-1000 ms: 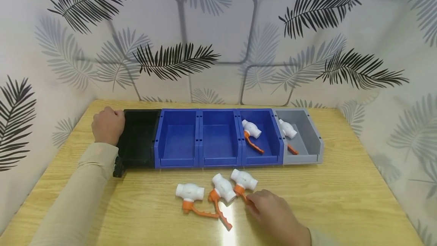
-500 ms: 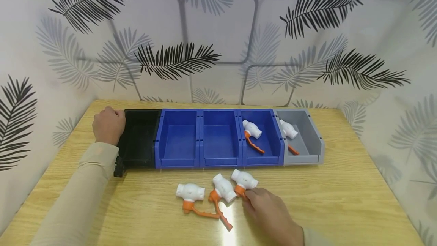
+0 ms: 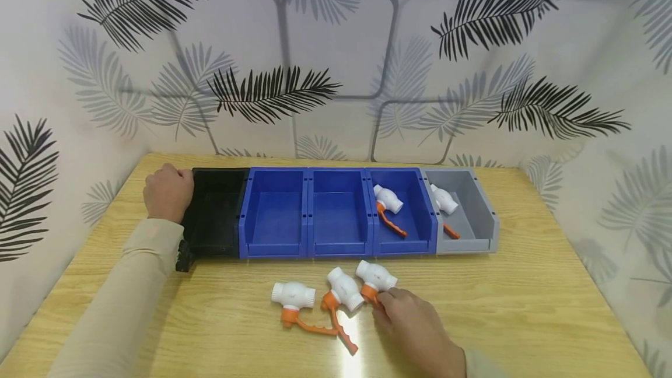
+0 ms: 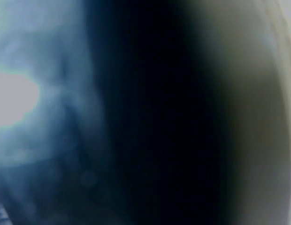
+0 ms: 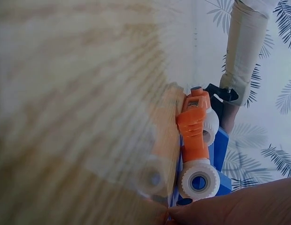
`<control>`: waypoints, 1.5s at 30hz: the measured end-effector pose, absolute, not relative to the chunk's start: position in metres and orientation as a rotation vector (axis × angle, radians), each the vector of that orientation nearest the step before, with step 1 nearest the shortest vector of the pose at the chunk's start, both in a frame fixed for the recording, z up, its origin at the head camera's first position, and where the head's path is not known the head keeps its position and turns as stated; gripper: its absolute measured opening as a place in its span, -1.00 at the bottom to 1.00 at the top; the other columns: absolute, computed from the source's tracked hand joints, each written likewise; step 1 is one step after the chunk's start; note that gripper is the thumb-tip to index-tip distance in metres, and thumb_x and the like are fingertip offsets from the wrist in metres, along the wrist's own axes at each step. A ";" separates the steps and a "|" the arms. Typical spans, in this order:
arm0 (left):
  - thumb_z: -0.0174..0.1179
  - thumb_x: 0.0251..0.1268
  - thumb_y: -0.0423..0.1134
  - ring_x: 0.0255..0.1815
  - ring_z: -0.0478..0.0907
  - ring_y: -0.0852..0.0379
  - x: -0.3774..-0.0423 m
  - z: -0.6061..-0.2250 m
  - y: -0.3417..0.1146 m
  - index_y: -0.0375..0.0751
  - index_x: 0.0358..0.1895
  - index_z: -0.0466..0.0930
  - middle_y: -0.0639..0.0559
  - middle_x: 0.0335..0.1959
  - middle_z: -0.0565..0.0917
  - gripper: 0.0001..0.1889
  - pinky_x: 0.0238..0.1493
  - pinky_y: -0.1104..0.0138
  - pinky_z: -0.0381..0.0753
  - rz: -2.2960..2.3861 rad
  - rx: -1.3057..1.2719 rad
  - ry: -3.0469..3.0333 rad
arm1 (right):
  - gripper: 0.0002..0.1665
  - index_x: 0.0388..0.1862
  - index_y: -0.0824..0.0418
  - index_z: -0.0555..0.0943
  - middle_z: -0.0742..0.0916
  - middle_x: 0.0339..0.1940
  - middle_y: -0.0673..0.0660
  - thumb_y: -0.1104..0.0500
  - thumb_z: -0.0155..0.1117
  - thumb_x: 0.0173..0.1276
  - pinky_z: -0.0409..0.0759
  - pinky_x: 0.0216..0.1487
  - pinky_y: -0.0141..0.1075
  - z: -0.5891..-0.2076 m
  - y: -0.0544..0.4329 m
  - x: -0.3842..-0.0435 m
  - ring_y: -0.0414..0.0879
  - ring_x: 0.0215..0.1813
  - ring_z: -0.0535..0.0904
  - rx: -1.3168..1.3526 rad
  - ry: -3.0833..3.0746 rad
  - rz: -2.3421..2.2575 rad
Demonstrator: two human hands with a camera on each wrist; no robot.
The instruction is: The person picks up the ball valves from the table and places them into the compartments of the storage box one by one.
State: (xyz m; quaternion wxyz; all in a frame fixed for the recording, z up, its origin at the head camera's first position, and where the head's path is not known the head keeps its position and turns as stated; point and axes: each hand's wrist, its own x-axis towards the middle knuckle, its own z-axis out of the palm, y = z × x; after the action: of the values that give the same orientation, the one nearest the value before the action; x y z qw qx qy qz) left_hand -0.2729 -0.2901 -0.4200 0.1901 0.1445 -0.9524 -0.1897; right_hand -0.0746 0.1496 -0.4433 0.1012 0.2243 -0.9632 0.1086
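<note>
Valve (image 3: 376, 276) lay on the table (image 3: 546, 308), handle (image 3: 376, 301) pinched by the right grip (image 3: 417, 328); two more valves (image 3: 345, 289) remained there; two valves (image 3: 388, 199) already sat in blue and grey bins (image 3: 464, 244); whether the left grip (image 3: 168, 193) grasped the black bin (image 3: 212, 214), I couldn't tell

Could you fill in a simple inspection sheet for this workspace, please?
Surface: wood-grain table, with a bright reflection.
Job's things: three white valves with orange handles on the table; one more each in the rightmost blue bin and the grey bin.
Clutter: nothing seen.
Hands: right hand holds the rightmost table valve's handle; left hand is at the black bin's outer edge, grip unclear.
Cables: nothing seen.
Surroundings: leaf-patterned wall.
</note>
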 end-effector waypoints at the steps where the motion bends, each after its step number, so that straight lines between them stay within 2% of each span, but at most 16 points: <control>1: -0.27 0.34 -0.19 -0.54 0.38 -0.32 -0.273 -0.420 -0.290 -0.36 -0.61 0.31 -0.30 -0.63 0.38 -0.60 -0.57 -0.02 0.34 -0.535 0.406 -2.676 | -0.83 -0.56 0.10 0.54 0.44 -0.66 -0.12 0.16 0.39 0.06 0.38 -0.59 -0.35 -0.444 0.150 -0.074 -0.23 -0.58 0.38 0.664 -2.835 0.317; 11: -0.31 0.35 -0.18 -0.55 0.38 -0.31 -0.272 -0.419 -0.290 -0.37 -0.61 0.30 -0.29 -0.63 0.37 -0.58 -0.59 -0.01 0.33 -0.534 0.398 -2.672 | -0.83 -0.58 0.09 0.53 0.45 -0.63 -0.13 0.20 0.37 0.08 0.42 -0.54 -0.33 -0.444 0.153 -0.076 -0.23 -0.55 0.40 0.702 -2.778 0.348; 19: -0.32 0.35 -0.17 -0.50 0.39 -0.36 -0.271 -0.418 -0.290 -0.38 -0.58 0.31 -0.33 -0.60 0.39 -0.59 -0.54 -0.04 0.35 -0.547 0.389 -2.694 | -0.75 -0.66 0.02 0.48 0.40 -0.67 -0.17 0.16 0.36 0.08 0.35 -0.62 -0.35 -0.444 0.155 -0.078 -0.25 -0.59 0.38 0.667 -2.798 0.335; 27: -0.30 0.33 -0.19 -0.52 0.39 -0.37 -0.270 -0.417 -0.288 -0.38 -0.62 0.30 -0.33 -0.63 0.39 -0.59 -0.55 -0.06 0.35 -0.537 0.374 -2.658 | -0.74 -0.68 0.01 0.46 0.38 -0.68 -0.18 0.16 0.37 0.03 0.31 -0.64 -0.38 -0.445 0.157 -0.080 -0.27 -0.62 0.34 0.686 -2.763 0.346; 45: -0.30 0.33 -0.18 -0.52 0.39 -0.35 -0.270 -0.415 -0.286 -0.38 -0.61 0.31 -0.33 -0.62 0.39 -0.59 -0.55 -0.05 0.35 -0.552 0.391 -2.659 | -0.86 -0.57 0.09 0.56 0.36 -0.65 -0.18 0.18 0.38 0.03 0.26 -0.59 -0.46 -0.438 0.159 -0.080 -0.30 -0.59 0.25 0.736 -2.743 0.387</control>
State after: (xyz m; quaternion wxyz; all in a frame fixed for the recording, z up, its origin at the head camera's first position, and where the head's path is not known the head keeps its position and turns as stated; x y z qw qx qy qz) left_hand -0.2701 -0.2865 -0.4151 0.1975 0.1395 -0.9501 -0.1972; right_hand -0.0799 0.1587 -0.4376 0.1372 0.2543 -0.9480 0.1336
